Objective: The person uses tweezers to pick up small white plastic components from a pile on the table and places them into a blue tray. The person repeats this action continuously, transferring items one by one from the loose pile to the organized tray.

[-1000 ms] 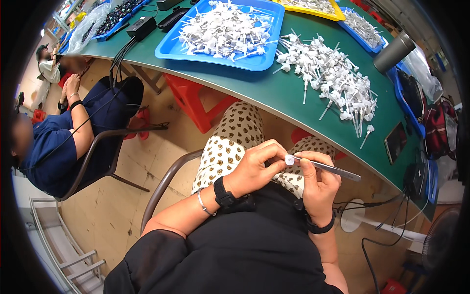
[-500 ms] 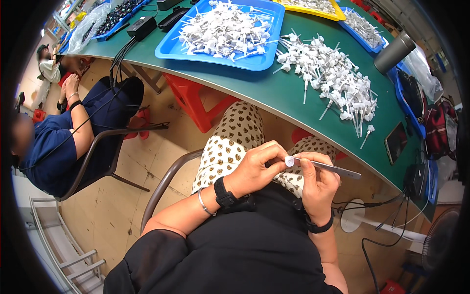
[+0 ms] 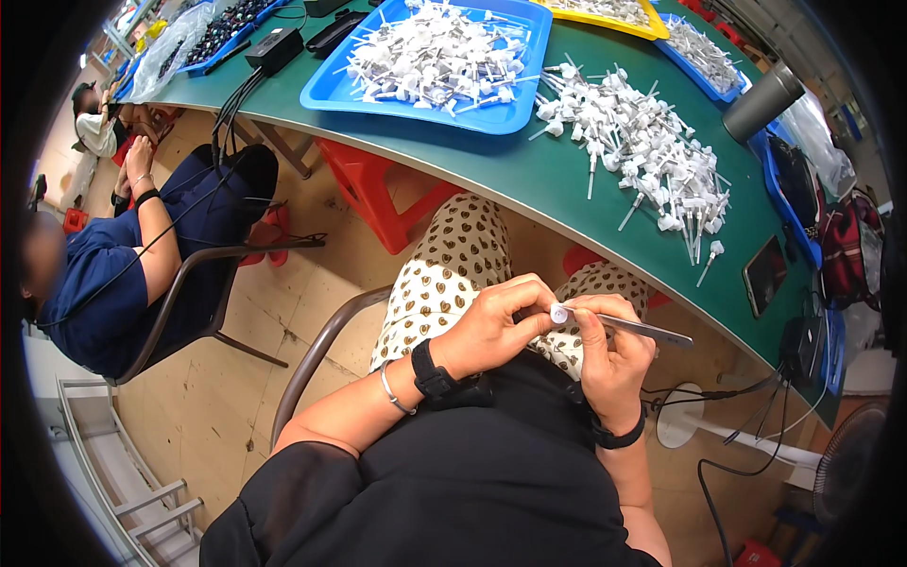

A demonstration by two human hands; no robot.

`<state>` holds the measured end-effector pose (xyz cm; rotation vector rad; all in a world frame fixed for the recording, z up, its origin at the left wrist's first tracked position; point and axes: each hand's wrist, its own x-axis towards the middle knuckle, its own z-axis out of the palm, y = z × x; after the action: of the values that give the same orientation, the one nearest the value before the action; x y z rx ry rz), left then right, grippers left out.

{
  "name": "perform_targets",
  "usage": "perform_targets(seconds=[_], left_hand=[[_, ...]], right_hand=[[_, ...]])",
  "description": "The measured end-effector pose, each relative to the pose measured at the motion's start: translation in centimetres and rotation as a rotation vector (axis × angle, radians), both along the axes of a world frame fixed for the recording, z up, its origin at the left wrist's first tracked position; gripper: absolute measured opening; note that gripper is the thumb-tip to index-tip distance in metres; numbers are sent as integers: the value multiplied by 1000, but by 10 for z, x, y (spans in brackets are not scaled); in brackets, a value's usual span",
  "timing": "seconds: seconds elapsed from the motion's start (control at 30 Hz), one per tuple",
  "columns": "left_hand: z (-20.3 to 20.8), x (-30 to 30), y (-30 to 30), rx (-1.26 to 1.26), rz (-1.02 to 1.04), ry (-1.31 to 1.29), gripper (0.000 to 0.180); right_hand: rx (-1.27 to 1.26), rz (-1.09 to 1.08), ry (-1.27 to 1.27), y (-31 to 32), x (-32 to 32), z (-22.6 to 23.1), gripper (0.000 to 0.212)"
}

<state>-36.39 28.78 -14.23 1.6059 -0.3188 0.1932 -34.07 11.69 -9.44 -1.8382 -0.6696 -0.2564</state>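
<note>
Above my lap, my left hand (image 3: 505, 321) pinches a small white plastic part (image 3: 559, 313) with a round end turned up toward me. My right hand (image 3: 612, 352) is closed around metal tweezers (image 3: 652, 331). Their tips meet the white part, and the wide end sticks out to the right past my fingers. How the tips sit on the part is too small to tell. On the green table lies a loose heap of similar white parts with thin stems (image 3: 652, 156). More of them fill a blue tray (image 3: 326, 93) at the table's near edge.
A yellow tray (image 3: 652, 26), a grey metal bottle (image 3: 761, 100) and a phone (image 3: 764, 275) are on the table (image 3: 567, 203). Cables (image 3: 222, 123) hang off its edge. Another person (image 3: 104, 274) sits on the left. A white fan (image 3: 850, 458) stands at the lower right.
Both hands stay nearly in place. The tweezers' wide end has shifted very slightly left and down, and the white part's round face is tilted a little differently.
</note>
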Motion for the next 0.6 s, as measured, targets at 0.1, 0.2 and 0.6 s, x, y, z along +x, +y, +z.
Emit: perform_targets(seconds=[0.1, 0.2, 0.6], left_hand=[[0, 0, 3, 3, -30, -11, 5], [-4, 1, 5, 13, -67, -43, 5], [8, 2, 14, -175, -129, 224, 8]], right_hand=[[-68, 42, -40, 0, 2, 4, 2], [-176, 115, -96, -4, 6, 12, 2], [333, 10, 309, -9, 2, 3, 15]])
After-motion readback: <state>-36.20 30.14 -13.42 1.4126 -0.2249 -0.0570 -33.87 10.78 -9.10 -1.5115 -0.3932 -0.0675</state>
